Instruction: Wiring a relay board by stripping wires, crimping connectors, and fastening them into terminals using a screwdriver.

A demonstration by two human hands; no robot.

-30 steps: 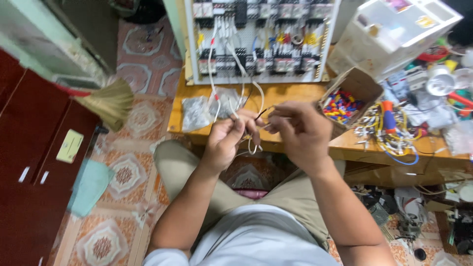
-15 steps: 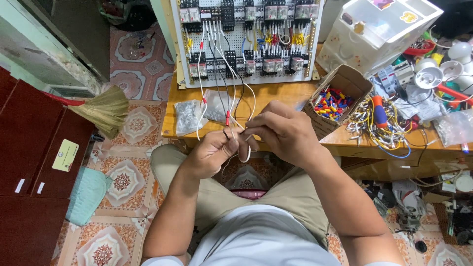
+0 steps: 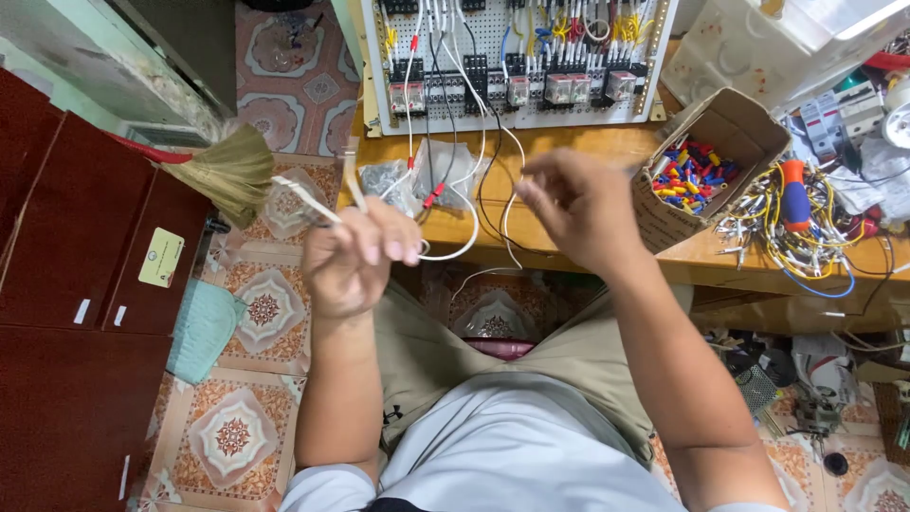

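My left hand (image 3: 358, 258) is raised in a fist over my lap, gripping a white wire (image 3: 455, 248) and a pale cable tie (image 3: 313, 201) whose ends stick up past the knuckles. The wire loops toward the white wiring panel (image 3: 517, 59) standing on the wooden bench (image 3: 569, 152). My right hand (image 3: 576, 207) hovers in front of the bench with fingers loosely curled; a thin white wire runs by its fingertips, and I cannot tell whether it pinches it.
A cardboard box (image 3: 711, 166) of coloured connectors sits right of my right hand. Tangled wires and a screwdriver (image 3: 791, 194) lie further right. Small plastic bags (image 3: 422, 175) rest on the bench. A broom (image 3: 223, 171) and dark red cabinet (image 3: 66, 284) stand left.
My hands were together, working the wire in front of me. They have now pulled apart: the left moved left and up with the wire and tie, the right moved right.
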